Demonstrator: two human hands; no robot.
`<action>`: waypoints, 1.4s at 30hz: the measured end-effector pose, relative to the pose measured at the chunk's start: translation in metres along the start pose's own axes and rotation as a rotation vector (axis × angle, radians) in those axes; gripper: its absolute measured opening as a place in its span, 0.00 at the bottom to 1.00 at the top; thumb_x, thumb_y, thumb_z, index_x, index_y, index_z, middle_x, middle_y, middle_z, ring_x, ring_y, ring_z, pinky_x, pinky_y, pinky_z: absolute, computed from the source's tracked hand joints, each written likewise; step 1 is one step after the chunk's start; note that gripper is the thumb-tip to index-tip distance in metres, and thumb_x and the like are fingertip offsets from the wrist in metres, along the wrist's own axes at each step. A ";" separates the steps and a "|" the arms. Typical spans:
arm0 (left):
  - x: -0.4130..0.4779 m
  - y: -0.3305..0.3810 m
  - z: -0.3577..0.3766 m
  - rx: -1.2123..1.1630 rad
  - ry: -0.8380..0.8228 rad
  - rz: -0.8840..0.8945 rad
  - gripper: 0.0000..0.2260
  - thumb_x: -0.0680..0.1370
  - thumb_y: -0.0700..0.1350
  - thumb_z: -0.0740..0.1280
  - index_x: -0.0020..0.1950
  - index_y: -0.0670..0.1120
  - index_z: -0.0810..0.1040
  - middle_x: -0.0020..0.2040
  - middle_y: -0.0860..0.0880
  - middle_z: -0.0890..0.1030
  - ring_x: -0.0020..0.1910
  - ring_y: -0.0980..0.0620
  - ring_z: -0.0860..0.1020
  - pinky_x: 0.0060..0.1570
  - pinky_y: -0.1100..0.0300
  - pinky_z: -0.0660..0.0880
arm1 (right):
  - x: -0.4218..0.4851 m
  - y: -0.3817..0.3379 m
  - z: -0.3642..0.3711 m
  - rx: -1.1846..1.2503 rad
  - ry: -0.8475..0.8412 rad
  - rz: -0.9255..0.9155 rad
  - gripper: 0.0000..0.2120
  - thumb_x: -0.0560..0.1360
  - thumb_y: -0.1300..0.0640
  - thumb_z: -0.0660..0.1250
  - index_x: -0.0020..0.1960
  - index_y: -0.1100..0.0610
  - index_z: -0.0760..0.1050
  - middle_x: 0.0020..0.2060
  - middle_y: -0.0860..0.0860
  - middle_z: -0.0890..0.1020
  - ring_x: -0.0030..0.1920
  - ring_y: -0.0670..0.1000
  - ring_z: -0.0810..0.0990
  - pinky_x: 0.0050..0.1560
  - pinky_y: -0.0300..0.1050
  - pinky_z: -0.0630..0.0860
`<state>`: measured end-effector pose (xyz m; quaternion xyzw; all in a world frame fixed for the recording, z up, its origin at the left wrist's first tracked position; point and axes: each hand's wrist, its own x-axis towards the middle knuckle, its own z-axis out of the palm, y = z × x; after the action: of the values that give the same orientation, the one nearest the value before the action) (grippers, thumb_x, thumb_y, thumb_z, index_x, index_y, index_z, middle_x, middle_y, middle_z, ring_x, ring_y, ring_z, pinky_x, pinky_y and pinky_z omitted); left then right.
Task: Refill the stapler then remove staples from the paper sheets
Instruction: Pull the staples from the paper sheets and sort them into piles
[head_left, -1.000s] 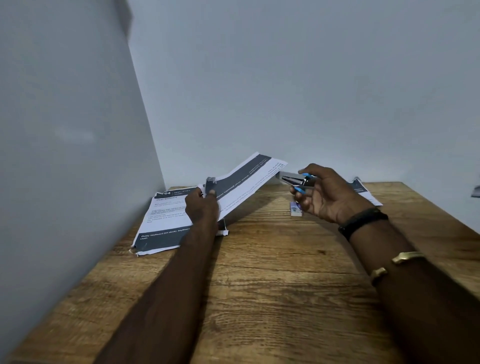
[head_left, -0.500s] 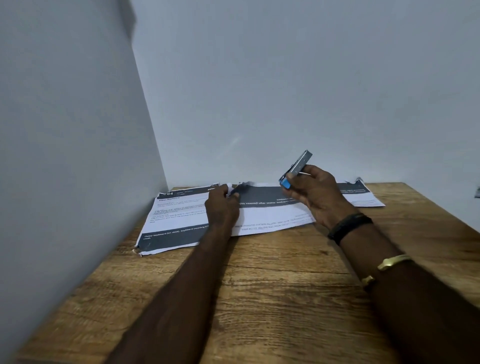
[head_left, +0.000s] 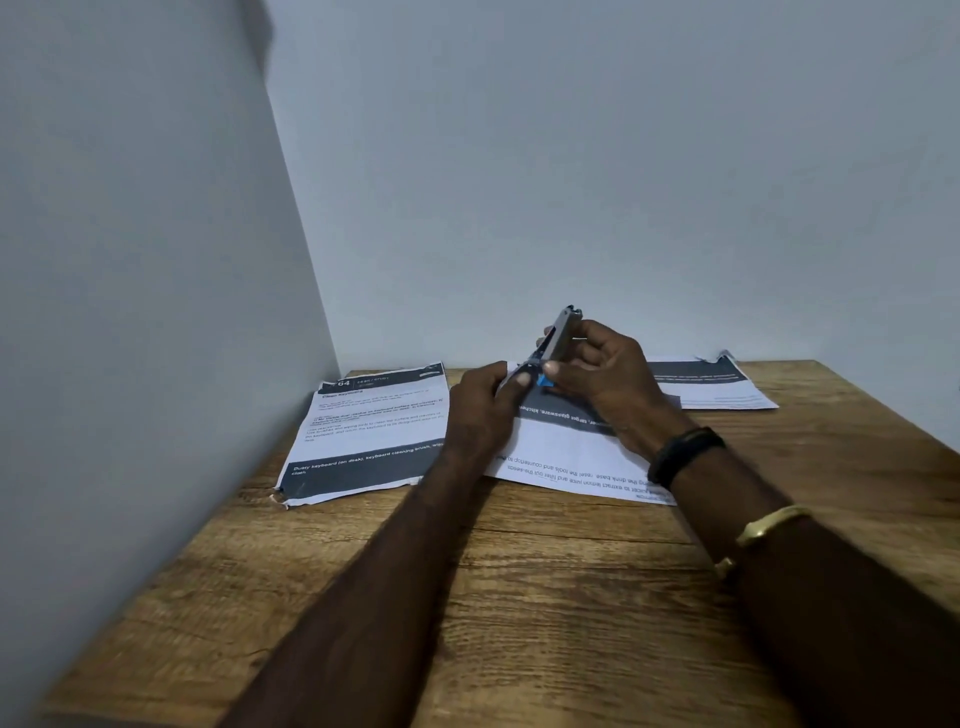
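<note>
A small grey metal stapler (head_left: 560, 335) with a blue end stands tilted, its top pointing up and away, over the middle paper sheet (head_left: 561, 452). My right hand (head_left: 602, 379) grips the stapler around its body. My left hand (head_left: 480, 410) rests on the sheet's far left corner, its fingertips at the stapler's lower blue end. This sheet lies flat on the wooden table (head_left: 519, 597), white with a dark band. Whether a staple sits at that corner is hidden by my fingers.
Another printed sheet (head_left: 374, 431) lies to the left near the side wall (head_left: 130, 338). A third sheet (head_left: 711, 384) lies at the back right against the rear wall. A black band and a gold bracelet are on my right wrist.
The sheet my left hand held up now lies flat on the table. The stapler has swung from level to tilted upright, and both hands have come together at the sheet's corner.
</note>
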<state>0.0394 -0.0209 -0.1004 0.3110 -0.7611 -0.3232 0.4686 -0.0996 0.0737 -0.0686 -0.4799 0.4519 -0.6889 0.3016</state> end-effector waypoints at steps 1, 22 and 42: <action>-0.001 0.001 -0.001 0.007 -0.006 0.003 0.19 0.77 0.55 0.65 0.41 0.38 0.80 0.32 0.44 0.78 0.36 0.53 0.72 0.38 0.56 0.67 | 0.000 0.000 0.000 -0.025 -0.007 -0.010 0.21 0.74 0.74 0.72 0.65 0.66 0.76 0.52 0.59 0.85 0.48 0.50 0.87 0.51 0.46 0.85; -0.005 0.010 -0.003 0.036 -0.075 -0.024 0.09 0.76 0.39 0.70 0.55 0.41 0.83 0.50 0.43 0.86 0.47 0.46 0.83 0.43 0.60 0.75 | 0.004 0.002 0.006 -0.295 0.159 -0.116 0.12 0.73 0.63 0.77 0.55 0.59 0.81 0.48 0.54 0.87 0.52 0.54 0.86 0.50 0.46 0.85; -0.002 0.006 -0.005 -0.025 -0.043 -0.039 0.08 0.78 0.41 0.72 0.56 0.41 0.84 0.49 0.43 0.87 0.45 0.48 0.84 0.41 0.61 0.78 | 0.005 -0.003 0.004 -0.276 0.241 -0.099 0.11 0.74 0.67 0.75 0.56 0.63 0.80 0.49 0.58 0.86 0.53 0.58 0.86 0.53 0.54 0.85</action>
<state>0.0438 -0.0166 -0.0950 0.3127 -0.7607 -0.3485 0.4496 -0.0978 0.0693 -0.0632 -0.4524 0.5507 -0.6869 0.1421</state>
